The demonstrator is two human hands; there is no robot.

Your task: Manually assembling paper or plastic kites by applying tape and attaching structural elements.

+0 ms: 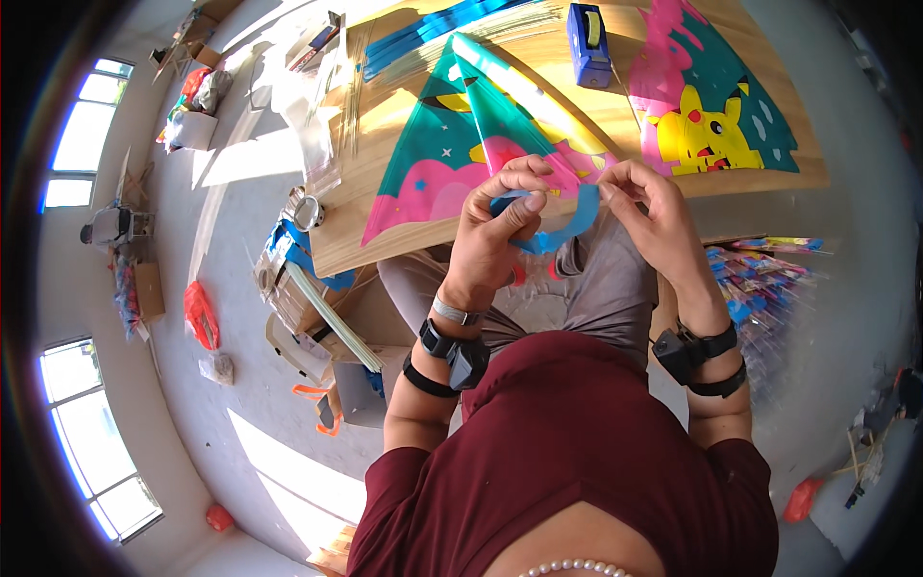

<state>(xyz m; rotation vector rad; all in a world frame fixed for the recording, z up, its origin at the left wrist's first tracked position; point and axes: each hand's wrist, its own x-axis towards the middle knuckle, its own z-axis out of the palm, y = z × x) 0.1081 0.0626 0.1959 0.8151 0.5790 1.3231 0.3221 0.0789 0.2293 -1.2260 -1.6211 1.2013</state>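
My left hand (500, 216) and my right hand (649, 207) meet at the near edge of a wooden table (385, 144). Between them they pinch a curved blue strip (567, 226), which hangs at the lower corner of a folded kite (481, 135) in teal, pink and yellow. The kite lies on the table and points away from me. The fingers of both hands are closed on the strip and the kite's edge. Black bands sit on both wrists.
A second kite (711, 106) with a yellow cartoon figure lies at the table's right. A blue tape dispenser (588, 43) stands at the far middle. Blue strips (433, 34) lie far left. Cardboard boxes (298, 298) and a tape roll (308, 212) stand left; packaged kites (760, 279) lie right.
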